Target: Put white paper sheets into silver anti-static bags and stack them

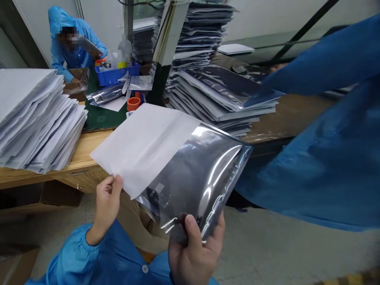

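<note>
A silver anti-static bag [196,178] is held up in front of me, its shiny film creased and reflecting light. A white sheet [142,146] sticks out of the bag's open end, with its far part hidden inside the film. My left hand [107,208] pinches the lower edge of the white sheet between thumb and fingers. My right hand [192,249] grips the bottom corner of the bag, with the thumb on the front.
A tall stack of silver bags [216,95] and a stack of white sheets [35,118] lie on the wooden table [80,158]. A blue crate [117,75] and an orange cup [133,103] stand beyond. A person in a blue hooded gown [71,43] works at the back; another blue-sleeved arm [311,158] crosses the right.
</note>
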`<state>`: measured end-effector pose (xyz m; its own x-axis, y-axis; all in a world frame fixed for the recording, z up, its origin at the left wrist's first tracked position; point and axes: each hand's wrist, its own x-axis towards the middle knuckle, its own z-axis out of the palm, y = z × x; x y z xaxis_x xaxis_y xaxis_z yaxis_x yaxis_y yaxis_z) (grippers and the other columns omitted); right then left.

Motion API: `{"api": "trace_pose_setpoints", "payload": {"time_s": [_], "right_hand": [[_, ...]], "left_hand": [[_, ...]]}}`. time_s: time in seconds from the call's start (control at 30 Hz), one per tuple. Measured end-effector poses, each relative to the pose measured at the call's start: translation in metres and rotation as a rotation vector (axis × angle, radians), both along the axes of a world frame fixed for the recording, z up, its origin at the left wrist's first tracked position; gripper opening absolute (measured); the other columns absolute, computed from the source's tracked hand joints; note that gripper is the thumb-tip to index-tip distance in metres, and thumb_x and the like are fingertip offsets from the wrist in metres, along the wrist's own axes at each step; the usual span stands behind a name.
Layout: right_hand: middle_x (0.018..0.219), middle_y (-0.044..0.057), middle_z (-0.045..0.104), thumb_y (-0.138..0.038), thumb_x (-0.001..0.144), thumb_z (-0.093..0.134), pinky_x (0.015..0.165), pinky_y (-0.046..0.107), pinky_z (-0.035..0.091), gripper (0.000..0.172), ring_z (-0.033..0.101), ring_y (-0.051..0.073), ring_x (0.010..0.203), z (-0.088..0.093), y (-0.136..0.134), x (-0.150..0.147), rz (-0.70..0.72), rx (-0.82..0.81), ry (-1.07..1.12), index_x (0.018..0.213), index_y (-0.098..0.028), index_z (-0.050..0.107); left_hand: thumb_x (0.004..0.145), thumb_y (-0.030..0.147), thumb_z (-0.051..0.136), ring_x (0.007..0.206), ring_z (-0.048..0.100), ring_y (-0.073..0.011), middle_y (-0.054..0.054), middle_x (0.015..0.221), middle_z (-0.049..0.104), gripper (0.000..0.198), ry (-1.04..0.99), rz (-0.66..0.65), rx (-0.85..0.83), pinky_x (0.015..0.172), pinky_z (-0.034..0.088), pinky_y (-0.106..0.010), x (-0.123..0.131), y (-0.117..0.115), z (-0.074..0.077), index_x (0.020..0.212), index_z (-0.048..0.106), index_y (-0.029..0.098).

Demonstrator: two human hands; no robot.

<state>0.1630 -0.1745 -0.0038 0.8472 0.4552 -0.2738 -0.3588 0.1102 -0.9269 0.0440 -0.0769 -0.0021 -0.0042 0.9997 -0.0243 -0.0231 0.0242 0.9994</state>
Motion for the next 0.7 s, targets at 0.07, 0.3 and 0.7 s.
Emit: {"api": "trace_pose_setpoints", "payload": {"time_s": [0.07, 0.3, 0.7], "right_hand": [[0.133, 0.007, 0.053, -0.038, 0.078, 0.068, 0.075, 0.027, 0.055, 0.068, 0.060, 0.020, 0.102, 0.000, -0.002, -0.005, -0.038, -0.010, -0.015, 0.138, -0.027, 0.039], [0.141, 0.007, 0.044, -0.039, 0.081, 0.064, 0.086, 0.038, 0.053, 0.076, 0.051, 0.028, 0.119, -0.002, -0.003, -0.028, -0.103, 0.005, -0.068, 0.145, -0.032, 0.023], [0.143, 0.009, 0.046, -0.033, 0.087, 0.061, 0.082, 0.034, 0.057, 0.073, 0.058, 0.025, 0.114, -0.011, -0.017, -0.019, -0.030, -0.058, -0.229, 0.147, -0.029, 0.021]], "left_hand": [[0.077, 0.056, 0.063, 0.052, 0.046, -0.0111, 0.001, 0.055, 0.054, 0.043, -0.073, 0.047, -0.046, 0.050, 0.035, -0.022, 0.003, -0.001, -0.001, 0.068, 0.064, 0.014], [0.080, 0.048, 0.064, 0.063, 0.055, -0.0138, -0.001, 0.066, 0.064, 0.035, -0.246, 0.042, -0.127, 0.060, 0.042, -0.022, 0.021, -0.016, 0.003, 0.089, 0.072, 0.015], [0.063, 0.049, 0.078, 0.047, 0.044, -0.0058, 0.003, 0.050, 0.054, 0.039, -0.404, 0.117, -0.282, 0.046, 0.036, -0.016, 0.027, -0.045, 0.006, 0.060, 0.064, 0.013]]}}
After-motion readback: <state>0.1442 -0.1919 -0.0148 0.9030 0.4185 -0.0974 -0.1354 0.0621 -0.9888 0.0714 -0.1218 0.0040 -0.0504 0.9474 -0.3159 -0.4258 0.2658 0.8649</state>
